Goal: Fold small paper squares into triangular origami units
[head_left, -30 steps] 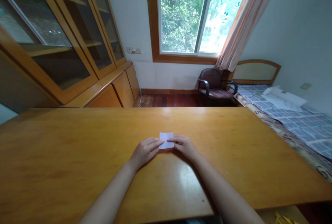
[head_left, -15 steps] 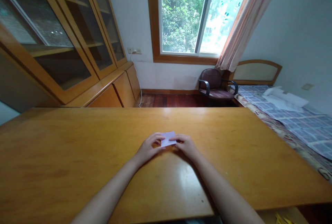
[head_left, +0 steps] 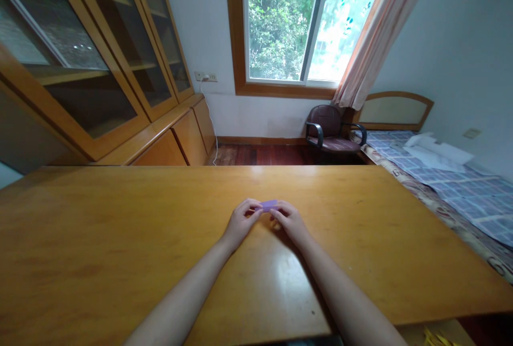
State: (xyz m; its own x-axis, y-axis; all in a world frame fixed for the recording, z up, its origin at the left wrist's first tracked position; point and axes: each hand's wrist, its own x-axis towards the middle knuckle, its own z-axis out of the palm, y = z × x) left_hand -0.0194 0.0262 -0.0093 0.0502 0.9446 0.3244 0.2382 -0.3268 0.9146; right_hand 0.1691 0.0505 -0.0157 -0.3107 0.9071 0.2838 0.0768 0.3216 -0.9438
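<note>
A small piece of purple paper [head_left: 269, 205] is held between my two hands, just above the wooden table [head_left: 120, 239]. My left hand [head_left: 242, 220] pinches its left end between thumb and fingers. At the right end, my right hand [head_left: 291, 221] grips it the same way, thumb on the near side. The paper shows as a narrow purple strip, and its ends are hidden by my fingertips. Whether it is folded or only tilted, I cannot tell.
A glass-doored cabinet [head_left: 160, 116] stands at the left beyond the table. Behind the table is an office chair [head_left: 332, 130]. A bed [head_left: 433, 164] with a checked cover lies along the right, with white sheets [head_left: 436, 152] on it. Something yellow [head_left: 436, 338] shows at the bottom right.
The paper showed a pale, wider face before; now a narrower, deeper purple side shows. My left hand has shifted right and slightly away, and both thumbs have come up onto the near edge.
</note>
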